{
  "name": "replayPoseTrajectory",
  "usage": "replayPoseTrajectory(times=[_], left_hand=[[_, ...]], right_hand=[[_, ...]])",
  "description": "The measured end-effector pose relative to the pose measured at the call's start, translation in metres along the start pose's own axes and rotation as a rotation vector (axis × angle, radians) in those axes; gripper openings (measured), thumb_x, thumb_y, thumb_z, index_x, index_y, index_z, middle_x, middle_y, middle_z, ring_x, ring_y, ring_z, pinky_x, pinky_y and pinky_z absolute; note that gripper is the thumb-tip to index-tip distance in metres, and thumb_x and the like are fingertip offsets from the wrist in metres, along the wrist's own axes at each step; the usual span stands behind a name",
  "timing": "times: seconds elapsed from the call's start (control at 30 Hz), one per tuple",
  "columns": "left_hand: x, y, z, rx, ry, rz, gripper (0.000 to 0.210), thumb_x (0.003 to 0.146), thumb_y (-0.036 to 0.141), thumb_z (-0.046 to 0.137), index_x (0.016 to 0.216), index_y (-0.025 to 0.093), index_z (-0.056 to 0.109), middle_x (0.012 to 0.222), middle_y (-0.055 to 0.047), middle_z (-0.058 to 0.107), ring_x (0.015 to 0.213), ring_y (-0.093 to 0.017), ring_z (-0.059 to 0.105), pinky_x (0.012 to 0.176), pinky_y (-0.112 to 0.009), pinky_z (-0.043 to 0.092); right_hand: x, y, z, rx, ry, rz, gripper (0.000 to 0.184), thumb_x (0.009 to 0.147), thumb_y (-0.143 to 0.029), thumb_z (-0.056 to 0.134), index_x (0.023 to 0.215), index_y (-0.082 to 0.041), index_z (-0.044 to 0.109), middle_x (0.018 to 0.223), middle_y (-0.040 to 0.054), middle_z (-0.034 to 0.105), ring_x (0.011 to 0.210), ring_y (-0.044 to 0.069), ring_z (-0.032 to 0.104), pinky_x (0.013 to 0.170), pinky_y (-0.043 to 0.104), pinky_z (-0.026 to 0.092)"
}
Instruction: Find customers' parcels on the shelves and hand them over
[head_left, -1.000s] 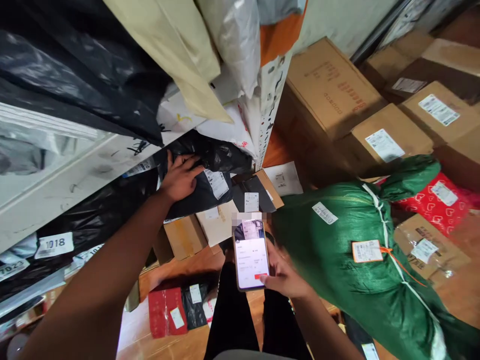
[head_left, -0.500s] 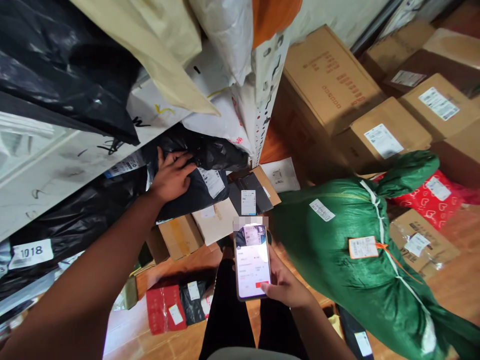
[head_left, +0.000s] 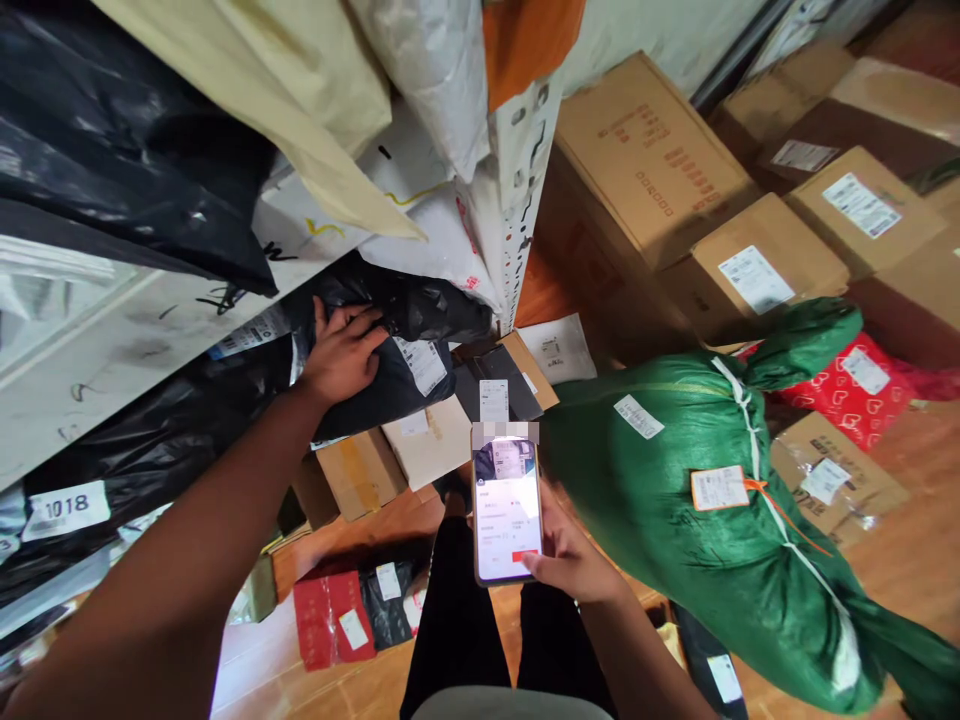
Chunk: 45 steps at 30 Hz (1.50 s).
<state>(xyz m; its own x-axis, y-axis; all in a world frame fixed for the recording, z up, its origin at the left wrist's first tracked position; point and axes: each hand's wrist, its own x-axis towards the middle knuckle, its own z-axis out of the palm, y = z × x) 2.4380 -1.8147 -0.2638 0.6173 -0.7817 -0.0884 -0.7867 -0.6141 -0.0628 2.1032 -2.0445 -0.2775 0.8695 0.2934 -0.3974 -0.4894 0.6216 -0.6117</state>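
Note:
My right hand (head_left: 574, 555) is wrapped round a smartphone (head_left: 508, 530), thumb near a red button low on its lit screen. A camera image fills the top of that screen; the small text is too blurred to read. To the left, my left hand (head_left: 346, 358) rests on black plastic parcels on the low shelf, its fingers spread. One fingertip touches a crumpled black bag (head_left: 431, 305). Under the palm lies a dark parcel with a white shipping label (head_left: 421, 365). Beyond the phone is a dark flat parcel (head_left: 516, 372) with its own label.
A white metal shelf post (head_left: 523, 190) stands ahead. Cardboard boxes (head_left: 652, 150) are stacked at the right, behind a large green sack (head_left: 660, 520) tied with white cord. A red parcel (head_left: 322, 620) lies on the floor near my legs. Bags overhang the upper shelf (head_left: 172, 315).
The view has shifted slightly. The phone is a little higher and tilted less, still in my right hand. My left hand stays on the black parcels.

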Motion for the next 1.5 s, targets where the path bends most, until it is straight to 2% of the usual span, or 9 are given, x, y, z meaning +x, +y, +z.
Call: replayPoseTrajectory(times=[0.17, 0.33, 0.53, 0.83, 0.97, 1.1, 1.3, 1.4, 1.5], left_hand=[[0.005, 0.009, 0.001, 0.022, -0.003, -0.053, 0.038, 0.085, 0.019, 0.046, 0.12, 0.013, 0.059, 0.132, -0.013, 0.052, 0.129, -0.035, 0.037, 0.113, -0.067, -0.002], [-0.004, 0.064, -0.007, 0.006, 0.02, -0.198, 0.034, 0.089, 0.025, 0.045, 0.118, 0.017, 0.062, 0.131, -0.018, 0.052, 0.134, -0.039, 0.033, 0.112, -0.067, 0.003], [-0.043, 0.113, -0.011, 0.006, -0.041, -0.151, 0.052, 0.08, 0.03, 0.064, 0.13, 0.024, 0.056, 0.156, -0.018, 0.022, 0.142, -0.049, 0.003, 0.1, -0.081, 0.008], [-0.004, 0.084, -0.013, -0.008, 0.24, -0.249, 0.037, 0.089, 0.023, 0.049, 0.123, 0.029, 0.062, 0.133, -0.018, 0.054, 0.143, -0.044, 0.006, 0.097, -0.082, 0.009], [0.006, 0.078, -0.005, 0.074, 0.094, -0.2, 0.04, 0.09, 0.019, 0.041, 0.126, 0.022, 0.06, 0.124, -0.021, 0.058, 0.133, -0.04, 0.036, 0.107, -0.073, 0.007], [-0.001, 0.072, -0.002, -0.005, 0.018, -0.173, 0.057, 0.077, 0.035, 0.064, 0.128, 0.013, 0.053, 0.122, -0.022, 0.056, 0.128, -0.04, 0.041, 0.112, -0.065, 0.008], [0.046, 0.068, -0.03, -0.55, 0.476, -0.753, 0.069, 0.079, 0.046, 0.063, 0.131, 0.014, 0.03, 0.13, -0.019, 0.05, 0.119, -0.023, 0.052, 0.103, -0.039, 0.041], [0.068, 0.064, -0.036, -0.493, 0.346, -0.861, 0.054, 0.072, 0.033, 0.069, 0.119, 0.02, 0.045, 0.117, -0.014, 0.058, 0.11, -0.031, 0.058, 0.099, -0.052, 0.041], [0.054, 0.058, -0.029, -0.389, 0.317, -0.758, 0.027, 0.078, 0.024, 0.059, 0.104, 0.022, 0.056, 0.106, -0.011, 0.061, 0.101, -0.033, 0.06, 0.094, -0.054, 0.041]], right_hand=[[-0.002, -0.005, 0.003, 0.003, 0.026, -0.053, 0.083, 0.076, -0.029, 0.073, 0.144, -0.033, 0.026, 0.123, 0.0065, 0.059, 0.091, 0.02, 0.063, 0.08, 0.037, 0.051], [-0.012, -0.026, 0.016, 0.016, 0.026, -0.104, 0.087, 0.075, -0.03, 0.074, 0.145, -0.031, 0.024, 0.128, 0.0077, 0.058, 0.099, 0.022, 0.062, 0.084, 0.036, 0.05], [-0.027, -0.049, 0.03, 0.061, 0.044, -0.176, 0.086, 0.067, -0.025, 0.08, 0.139, -0.03, 0.033, 0.13, 0.0067, 0.056, 0.106, 0.023, 0.06, 0.089, 0.037, 0.048], [-0.034, -0.057, 0.032, 0.043, 0.073, -0.198, 0.085, 0.065, -0.025, 0.082, 0.137, -0.03, 0.036, 0.131, 0.0068, 0.056, 0.114, 0.025, 0.057, 0.094, 0.042, 0.046], [-0.033, -0.053, 0.032, 0.032, 0.097, -0.211, 0.086, 0.067, -0.024, 0.08, 0.139, -0.031, 0.034, 0.133, 0.0086, 0.056, 0.117, 0.027, 0.057, 0.096, 0.045, 0.044], [-0.036, -0.044, 0.03, 0.076, 0.12, -0.212, 0.084, 0.066, -0.02, 0.08, 0.138, -0.032, 0.037, 0.13, 0.0072, 0.059, 0.114, 0.027, 0.058, 0.096, 0.046, 0.044], [-0.025, -0.025, 0.024, 0.284, 0.185, -0.169, 0.077, 0.066, -0.02, 0.074, 0.135, -0.034, 0.043, 0.123, 0.0037, 0.065, 0.107, 0.026, 0.064, 0.093, 0.044, 0.048], [-0.011, -0.018, 0.025, 0.302, 0.238, -0.174, 0.074, 0.065, -0.018, 0.073, 0.132, -0.033, 0.046, 0.119, 0.0022, 0.067, 0.102, 0.024, 0.066, 0.089, 0.041, 0.05], [-0.001, -0.015, 0.029, 0.279, 0.242, -0.177, 0.071, 0.065, -0.017, 0.072, 0.131, -0.032, 0.047, 0.121, 0.0026, 0.066, 0.103, 0.025, 0.065, 0.089, 0.043, 0.051]])
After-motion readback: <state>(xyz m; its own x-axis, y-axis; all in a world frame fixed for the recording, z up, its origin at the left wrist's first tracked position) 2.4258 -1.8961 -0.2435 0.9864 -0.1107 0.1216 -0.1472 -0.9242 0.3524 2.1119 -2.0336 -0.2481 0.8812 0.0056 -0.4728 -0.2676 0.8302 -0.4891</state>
